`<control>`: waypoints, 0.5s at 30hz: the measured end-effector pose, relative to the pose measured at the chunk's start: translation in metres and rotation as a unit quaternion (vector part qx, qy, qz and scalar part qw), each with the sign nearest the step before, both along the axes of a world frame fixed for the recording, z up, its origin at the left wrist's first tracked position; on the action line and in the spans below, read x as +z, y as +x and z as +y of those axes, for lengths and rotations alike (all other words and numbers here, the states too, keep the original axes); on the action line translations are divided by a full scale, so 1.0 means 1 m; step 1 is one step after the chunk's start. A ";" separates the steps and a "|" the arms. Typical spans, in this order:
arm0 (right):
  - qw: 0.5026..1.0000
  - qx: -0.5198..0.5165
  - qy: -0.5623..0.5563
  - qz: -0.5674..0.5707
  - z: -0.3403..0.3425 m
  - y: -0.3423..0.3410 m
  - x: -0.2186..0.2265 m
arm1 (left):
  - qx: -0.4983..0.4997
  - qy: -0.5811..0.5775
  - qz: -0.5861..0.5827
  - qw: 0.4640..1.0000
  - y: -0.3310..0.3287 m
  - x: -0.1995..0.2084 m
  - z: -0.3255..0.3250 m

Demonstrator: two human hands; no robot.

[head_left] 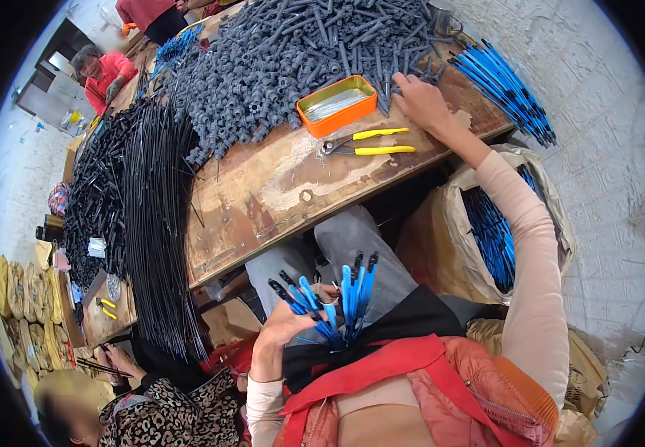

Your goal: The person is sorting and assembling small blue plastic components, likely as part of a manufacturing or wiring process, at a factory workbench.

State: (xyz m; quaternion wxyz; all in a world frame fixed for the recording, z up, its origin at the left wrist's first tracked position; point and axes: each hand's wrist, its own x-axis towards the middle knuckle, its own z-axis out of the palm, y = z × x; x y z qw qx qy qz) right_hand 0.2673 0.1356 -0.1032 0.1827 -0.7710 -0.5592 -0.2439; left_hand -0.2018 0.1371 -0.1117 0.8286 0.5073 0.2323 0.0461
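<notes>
My left hand [289, 322] is closed round a bunch of thin blue rods with black tips [351, 294], held upright over my lap. My right hand [421, 103] reaches across the wooden table to the near edge of a heap of grey plastic parts [277, 71]. Its fingers are bent together beside a pointed grey piece [382, 83]; what is between them is hidden. Left of that hand stands an orange tin [335, 123] holding thin pale strips. Pincers with yellow handles [371, 141] lie in front of the tin.
A bundle of long black rods [155, 223] hangs over the table's edge at left. More blue rods [505, 89] lie at the right corner, above an open sack of blue rods [490, 238]. A co-worker in leopard print [173, 406] sits at lower left; another person in red [106, 74] is farther off.
</notes>
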 end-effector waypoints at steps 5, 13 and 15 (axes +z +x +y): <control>0.999 0.028 -0.022 -0.038 -0.013 -0.003 -0.004 | -0.068 0.021 0.049 0.996 -0.001 0.016 -0.009; 0.661 0.260 -0.127 0.693 -0.103 -0.233 0.044 | -0.063 0.155 -0.069 0.984 -0.015 0.027 -0.027; 0.570 0.243 -0.194 0.761 -0.108 -0.270 0.037 | -0.061 0.155 -0.014 0.986 -0.021 0.039 -0.037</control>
